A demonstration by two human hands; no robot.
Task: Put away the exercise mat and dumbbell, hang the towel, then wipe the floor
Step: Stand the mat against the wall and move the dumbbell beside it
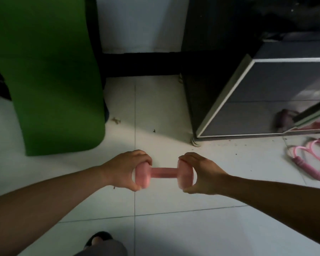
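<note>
Low over the white floor (pixel 164 111), I hold the pink dumbbell (pixel 163 172) level between both hands. My left hand (pixel 122 169) curls round its left head and my right hand (pixel 199 172) round its right head, fingers on top, thumbs beneath. I cannot tell whether it touches the tiles. The green mat (pixel 50 80) stands on end to the far left. A dark cabinet (pixel 266 93) stands to the right, with a pink exercise band (pixel 303 163) near it.

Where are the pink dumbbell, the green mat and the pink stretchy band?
pink dumbbell (pixel 163 172): head view, on its middle bar.
green mat (pixel 54 89): head view, on its outer face.
pink stretchy band (pixel 306 169): head view, on its padded grip.
</note>
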